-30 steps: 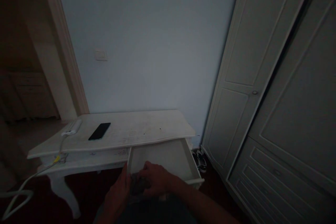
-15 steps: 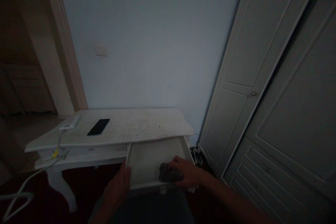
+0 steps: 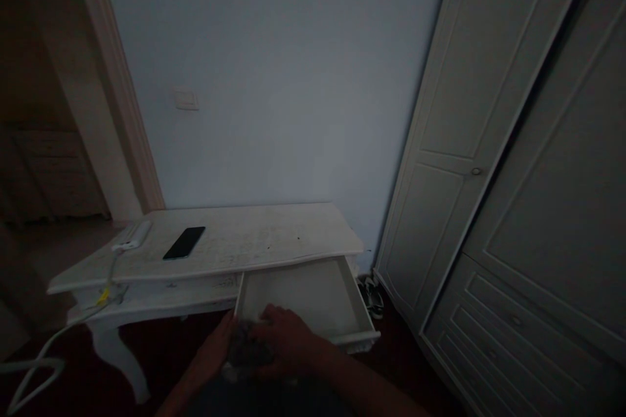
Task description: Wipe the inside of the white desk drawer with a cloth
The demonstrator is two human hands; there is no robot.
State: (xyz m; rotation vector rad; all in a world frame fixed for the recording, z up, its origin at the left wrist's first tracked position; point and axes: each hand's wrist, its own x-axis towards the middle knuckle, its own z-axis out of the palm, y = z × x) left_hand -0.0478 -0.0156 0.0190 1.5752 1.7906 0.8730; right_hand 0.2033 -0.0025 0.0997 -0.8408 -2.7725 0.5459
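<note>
The room is dim. A white desk (image 3: pixel 254 234) stands against the wall with its right-hand drawer (image 3: pixel 313 296) pulled out. At the drawer's near left corner both hands meet around a small dark bundle, perhaps cloth (image 3: pixel 247 352). My right hand (image 3: pixel 288 342) lies over it with fingers curled. My left hand (image 3: pixel 212 352) presses against its left side at the drawer's front edge. Exactly what the bundle is stays too dark to make out.
A black phone (image 3: pixel 184 242) and a white power strip (image 3: pixel 133 236) with a cable (image 3: pixel 29 371) trailing to the floor lie on the desk's left part. A tall white wardrobe (image 3: pixel 513 195) fills the right. Shoes (image 3: pixel 372 296) sit beside the desk. A doorway opens at left.
My right hand has carried the dark bundle from the drawer's right front part to its left front corner, where my left hand now joins it.
</note>
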